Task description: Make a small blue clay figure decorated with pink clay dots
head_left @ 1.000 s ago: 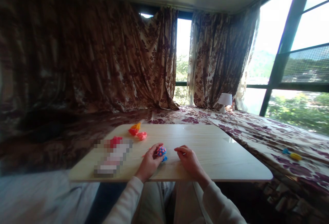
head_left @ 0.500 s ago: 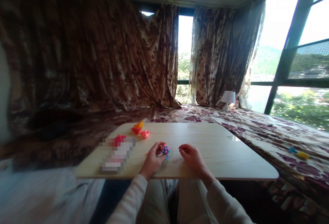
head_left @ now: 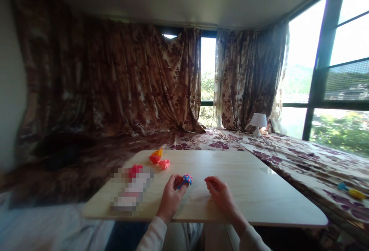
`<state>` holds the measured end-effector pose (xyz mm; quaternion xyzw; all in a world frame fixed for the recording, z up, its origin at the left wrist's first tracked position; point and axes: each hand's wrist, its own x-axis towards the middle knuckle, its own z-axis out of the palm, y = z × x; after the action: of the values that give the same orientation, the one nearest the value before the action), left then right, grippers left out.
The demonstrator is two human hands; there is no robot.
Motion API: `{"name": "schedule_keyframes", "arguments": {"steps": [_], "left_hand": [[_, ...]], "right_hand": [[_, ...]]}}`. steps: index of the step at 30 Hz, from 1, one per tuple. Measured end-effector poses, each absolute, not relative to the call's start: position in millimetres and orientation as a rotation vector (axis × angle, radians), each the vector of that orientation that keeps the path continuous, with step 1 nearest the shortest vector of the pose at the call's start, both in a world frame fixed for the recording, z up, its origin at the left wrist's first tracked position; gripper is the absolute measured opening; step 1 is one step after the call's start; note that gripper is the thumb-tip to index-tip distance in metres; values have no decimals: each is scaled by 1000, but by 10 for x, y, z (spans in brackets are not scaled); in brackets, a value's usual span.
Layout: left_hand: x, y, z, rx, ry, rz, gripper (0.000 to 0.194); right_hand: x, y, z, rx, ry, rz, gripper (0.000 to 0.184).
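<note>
My left hand is closed around a small blue lump with pink dots, apparently soft modelling clay, pinched between thumb and fingers above the table. A blue part sticks out below its rounded dotted top; the fingers hide the rest. A short distance to the right, my right hand hovers over the table with thumb and fingers pressed together. Whatever may be between those fingertips is too small to make out. The two hands are apart.
On the white table, red and orange crumpled pieces, a pink-red piece and a deep pink piece lie at the left, beside a blurred-out flat item. A lamp stands beyond; a yellow and blue item lies right.
The view has tilted up, so everything sits lower. My left hand has turned the dotted blue lump, showing it more from the side. My right hand stays closed, slightly farther right.
</note>
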<state>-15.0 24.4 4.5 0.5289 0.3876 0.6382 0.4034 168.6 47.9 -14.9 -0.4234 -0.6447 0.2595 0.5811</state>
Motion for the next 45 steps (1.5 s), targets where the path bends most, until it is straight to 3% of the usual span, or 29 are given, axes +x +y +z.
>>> {"name": "schedule_keyframes", "arguments": {"steps": [5,9,11,15,22,27,35,40,45], "left_hand": [[-200,228,97,1018,748,1649,21],[-251,195,134,432,496,1543,5],[-275,167,144,287,356,1462,10],[-296,135,132,276,134,1424,25],[-296,157,95,266,171,1526,40],[-282,167,123,167,229,1475,32],[-299,209,105,145,308,1417,23],[-293,203,83,170,197,1387,27],[-280,200,100,178,192,1385,30]], "right_hand": [[1667,512,-188,-992,-1446,697,29],[1655,489,-185,-1016,-1415,844,37],[1654,468,-168,-1013,-1436,857,38],[1664,437,-140,-1050,-1495,797,40],[1697,429,-109,-1023,-1476,727,34],[1716,420,-71,-975,-1502,591,28],[1690,402,-57,-1047,-1406,785,37],[1686,399,-43,-1044,-1404,791,37],[1712,403,-24,-1011,-1504,577,27]]}}
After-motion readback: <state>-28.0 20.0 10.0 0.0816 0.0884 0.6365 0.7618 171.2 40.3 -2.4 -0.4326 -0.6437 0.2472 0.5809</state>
